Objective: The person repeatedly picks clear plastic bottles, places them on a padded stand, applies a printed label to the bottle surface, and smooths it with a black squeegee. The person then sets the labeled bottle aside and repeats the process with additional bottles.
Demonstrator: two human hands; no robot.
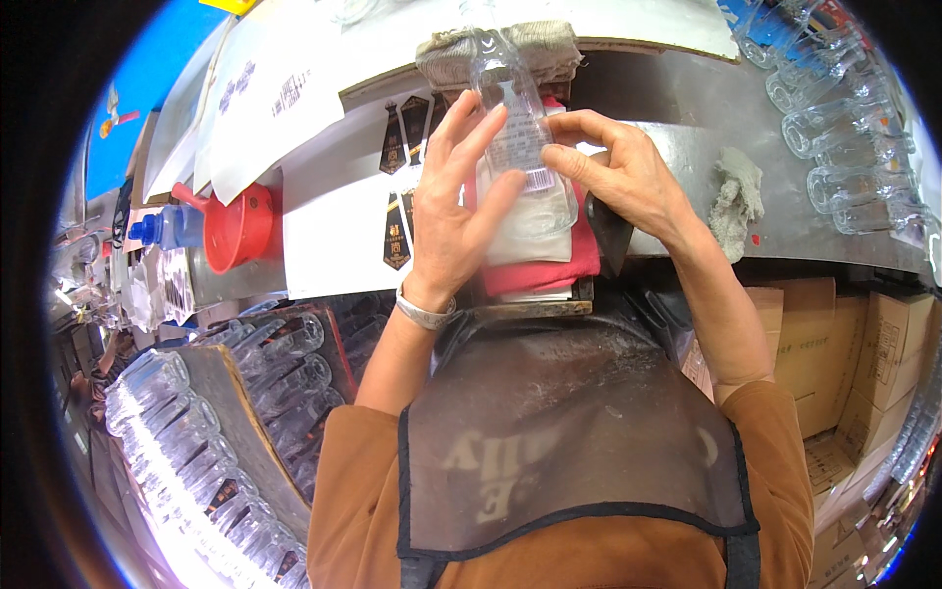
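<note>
A clear glass bottle (512,123) with small printed text and a barcode lies on a padded rest, its neck pointing away from me across a folded grey cloth (559,51). White and pink-red cloths (545,280) are under its base. My left hand (456,201) is at the bottle's left side, fingers stretched and apart, the thumb reaching over the glass. On the other side, my right hand (623,172) has its thumb and forefinger closed at the bottle's right edge. Black tie-shaped labels (395,236) lie on a white sheet left of my left hand.
A red plastic dipper (238,228) and a blue-capped bottle (172,228) stand at the left. Rows of clear bottles (834,128) lie far right, and more (196,452) fill the lower left. A crumpled grey rag (736,201) lies right; cardboard boxes (834,353) stand below.
</note>
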